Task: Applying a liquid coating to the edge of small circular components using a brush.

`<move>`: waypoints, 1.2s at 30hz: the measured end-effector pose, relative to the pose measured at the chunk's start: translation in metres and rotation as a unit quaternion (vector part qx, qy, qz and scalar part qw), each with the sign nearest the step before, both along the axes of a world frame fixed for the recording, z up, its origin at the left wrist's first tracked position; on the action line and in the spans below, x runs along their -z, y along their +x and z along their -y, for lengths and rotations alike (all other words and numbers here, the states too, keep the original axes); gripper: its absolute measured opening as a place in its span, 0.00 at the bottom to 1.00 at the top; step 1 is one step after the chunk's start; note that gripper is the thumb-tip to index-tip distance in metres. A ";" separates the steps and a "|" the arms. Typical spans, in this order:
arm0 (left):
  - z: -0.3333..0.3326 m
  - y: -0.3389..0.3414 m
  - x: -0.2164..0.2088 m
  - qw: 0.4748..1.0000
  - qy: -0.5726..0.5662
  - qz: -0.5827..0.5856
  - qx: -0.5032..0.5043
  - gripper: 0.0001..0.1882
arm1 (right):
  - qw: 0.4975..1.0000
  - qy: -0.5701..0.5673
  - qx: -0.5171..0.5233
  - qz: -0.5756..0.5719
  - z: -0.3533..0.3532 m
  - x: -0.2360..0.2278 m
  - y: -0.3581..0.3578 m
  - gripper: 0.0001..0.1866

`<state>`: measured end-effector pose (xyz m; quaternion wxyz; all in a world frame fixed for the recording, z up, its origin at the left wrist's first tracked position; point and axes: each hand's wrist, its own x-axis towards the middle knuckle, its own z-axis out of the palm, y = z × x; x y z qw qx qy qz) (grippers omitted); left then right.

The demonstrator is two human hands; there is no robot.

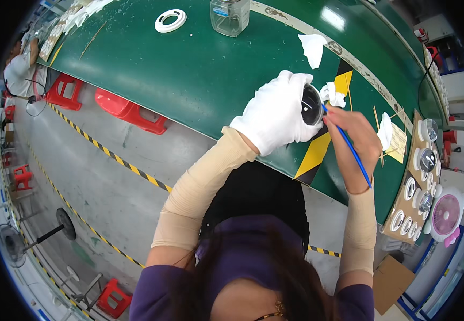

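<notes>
My left hand, in a white glove, is closed around a round part with a glossy black dome. It holds this part above the green table, with the dome turned toward my right hand. My bare right hand grips a thin blue stick like a pen. The stick's upper end reaches the rim of the dome part; whether its tip touches, I cannot tell. A crumpled white cloth lies just beyond the dome.
A glass jar and a white ring stand at the far side. White cloths and thin wooden sticks lie to the right. A board carries several domes and rings beside a pink fan. Red stools stand left.
</notes>
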<state>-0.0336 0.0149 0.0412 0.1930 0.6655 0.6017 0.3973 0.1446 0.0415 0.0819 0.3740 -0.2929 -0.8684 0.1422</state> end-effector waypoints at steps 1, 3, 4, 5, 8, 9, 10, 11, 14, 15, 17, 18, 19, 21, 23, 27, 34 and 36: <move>0.001 0.001 0.001 1.000 0.006 -0.013 0.000 0.39 | 1.000 -0.001 0.001 0.003 0.000 0.000 0.000 0.07; 0.000 0.000 0.003 1.000 0.011 -0.005 0.003 0.39 | 0.999 -0.046 0.011 -0.013 -0.001 -0.001 0.000 0.07; -0.001 0.000 0.004 1.000 0.019 0.000 0.006 0.40 | 0.999 -0.046 0.013 -0.011 -0.004 0.001 -0.002 0.07; -0.001 0.000 0.004 1.000 0.018 0.001 0.008 0.40 | 0.998 -0.056 0.018 -0.023 -0.008 0.003 -0.006 0.07; -0.001 -0.001 0.006 1.000 0.024 -0.005 0.004 0.39 | 0.996 -0.080 0.020 -0.030 -0.005 0.002 -0.006 0.07; -0.001 -0.001 0.007 1.000 0.027 -0.007 0.006 0.39 | 0.996 -0.081 0.020 -0.031 -0.003 0.005 -0.001 0.07; -0.001 -0.001 0.007 0.999 0.031 -0.007 0.008 0.39 | 0.996 -0.082 0.020 -0.031 0.001 0.005 0.003 0.07; -0.002 -0.001 0.005 0.999 0.031 -0.007 0.008 0.39 | 0.994 -0.097 0.035 -0.021 0.007 0.000 0.004 0.06; -0.001 0.000 0.004 0.999 0.036 -0.015 0.007 0.40 | 0.995 -0.080 0.035 -0.037 -0.003 0.001 -0.004 0.06; 0.000 0.000 0.005 1.000 0.029 -0.007 0.007 0.40 | 0.995 -0.087 0.023 -0.033 -0.006 0.000 -0.006 0.06; -0.001 -0.001 0.006 1.000 0.024 0.000 0.006 0.40 | 0.995 -0.090 0.021 -0.039 -0.006 0.005 -0.006 0.06; 0.000 -0.001 0.006 1.000 0.027 -0.008 0.005 0.40 | 0.994 -0.094 0.020 -0.042 -0.005 0.007 -0.006 0.06; 0.000 -0.001 0.005 0.999 0.031 -0.015 0.003 0.40 | 0.995 -0.093 0.018 -0.043 -0.003 0.006 -0.004 0.06; -0.001 -0.001 0.004 1.000 0.027 -0.012 0.007 0.41 | 0.996 -0.080 0.035 -0.022 0.001 0.002 -0.001 0.06; 0.000 0.000 0.003 1.000 0.021 -0.010 0.013 0.41 | 0.994 -0.100 0.035 -0.035 -0.005 0.001 -0.005 0.06; -0.002 -0.002 0.007 1.000 0.020 -0.005 0.015 0.41 | 0.996 -0.081 0.026 -0.041 -0.004 0.007 -0.006 0.06; 0.001 0.000 0.005 0.999 0.037 -0.014 0.005 0.42 | 0.993 -0.106 0.039 -0.042 -0.001 0.000 -0.009 0.06; 0.001 0.000 0.007 1.000 0.027 -0.011 0.011 0.42 | 0.994 -0.091 0.026 -0.058 -0.005 0.009 -0.009 0.06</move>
